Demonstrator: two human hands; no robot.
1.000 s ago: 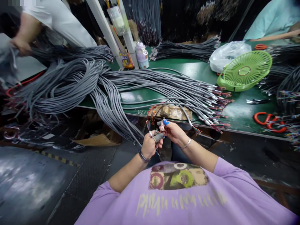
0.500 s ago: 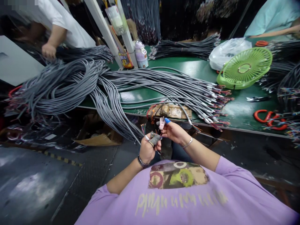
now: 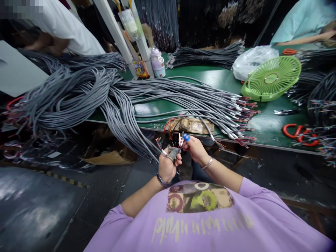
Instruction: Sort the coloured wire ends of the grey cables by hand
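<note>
My left hand [image 3: 167, 167] is closed around the end of a grey cable, and coloured wires [image 3: 159, 142] fan out above the fist. A grey covering [image 3: 173, 153] wraps its thumb. Right beside it, my right hand [image 3: 196, 149] pinches close to the wire tips, with a blue covering [image 3: 186, 137] on one digit. Whatever is between those fingertips is too small to make out. A pinkish-white piece [image 3: 180, 140] shows next to the blue covering; I cannot tell whether it is a finger wrap. Long grey cables [image 3: 131, 119] hang down from the table to my left hand.
A wooden block [image 3: 194, 125] sits at the edge of the green table [image 3: 215, 77]. Stripped grey cables [image 3: 199, 99] lie across it. Farther right are a green fan [image 3: 271, 77], a plastic bag [image 3: 253, 61], black nippers [image 3: 286, 112] and red-handled scissors [image 3: 299, 133]. Co-workers sit at both far sides.
My right hand has shifted slightly and its blue-covered digit has turned. My left hand stays around the cable end. The co-worker's hand at the far left has moved back from the cables.
</note>
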